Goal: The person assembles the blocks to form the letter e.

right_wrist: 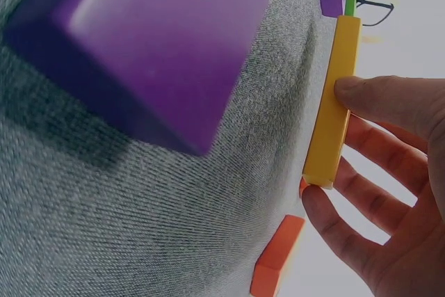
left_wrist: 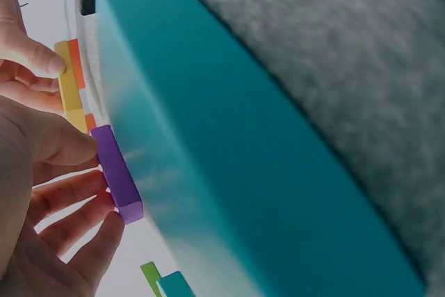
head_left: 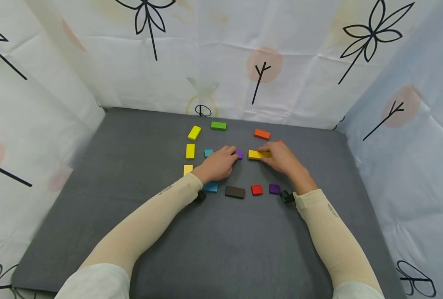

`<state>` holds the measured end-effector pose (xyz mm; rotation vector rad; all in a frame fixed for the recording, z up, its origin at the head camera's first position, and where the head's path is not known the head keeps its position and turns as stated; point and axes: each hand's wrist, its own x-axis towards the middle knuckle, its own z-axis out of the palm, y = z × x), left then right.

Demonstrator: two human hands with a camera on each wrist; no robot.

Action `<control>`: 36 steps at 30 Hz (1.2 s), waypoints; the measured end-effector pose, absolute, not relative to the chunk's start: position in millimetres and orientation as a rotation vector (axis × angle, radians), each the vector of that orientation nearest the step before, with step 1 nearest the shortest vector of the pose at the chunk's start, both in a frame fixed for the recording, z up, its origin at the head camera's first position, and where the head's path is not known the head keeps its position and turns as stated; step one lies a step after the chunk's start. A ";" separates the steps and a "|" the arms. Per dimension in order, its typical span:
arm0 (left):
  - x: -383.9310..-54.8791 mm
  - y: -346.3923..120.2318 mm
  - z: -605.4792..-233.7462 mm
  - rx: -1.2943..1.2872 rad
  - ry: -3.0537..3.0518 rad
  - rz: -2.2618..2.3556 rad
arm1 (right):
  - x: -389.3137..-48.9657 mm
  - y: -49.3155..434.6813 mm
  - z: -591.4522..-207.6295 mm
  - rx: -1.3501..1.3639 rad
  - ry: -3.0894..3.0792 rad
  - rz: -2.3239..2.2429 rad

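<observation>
In the head view my left hand [head_left: 218, 163] reaches over the middle of the grey table and grips a small purple block [head_left: 239, 155]. The left wrist view shows that purple block [left_wrist: 117, 172] between the thumb and the fingertips. My right hand [head_left: 282, 157] holds a longer amber-yellow block [head_left: 255, 155] just to its right. Up close, the thumb lies on the amber-yellow block's face [right_wrist: 335, 109] while the fingers support it from behind. A gap separates the two held blocks. A light blue block [head_left: 208, 153] is partly hidden behind my left hand.
Yellow blocks [head_left: 190, 151] line the left side, with a green block [head_left: 219, 126] at the back. An orange block [head_left: 262, 134] lies back right. Nearer me are a blue block [head_left: 211, 187], a dark brown block [head_left: 235, 192], a red block [head_left: 256, 189] and another purple block [head_left: 274, 189].
</observation>
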<state>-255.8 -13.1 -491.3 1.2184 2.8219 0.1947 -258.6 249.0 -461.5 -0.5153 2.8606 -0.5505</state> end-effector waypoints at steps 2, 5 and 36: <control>-255.8 -13.0 -491.1 1.215 2.823 0.182 | -259.0 247.8 -462.1 -0.510 2.859 -0.539; -255.9 -13.2 -490.8 1.208 2.827 0.169 | -260.1 246.1 -463.7 -0.510 2.855 -0.531; -257.9 -11.7 -492.4 1.193 2.784 0.151 | -262.4 228.0 -465.0 -0.511 2.840 -0.498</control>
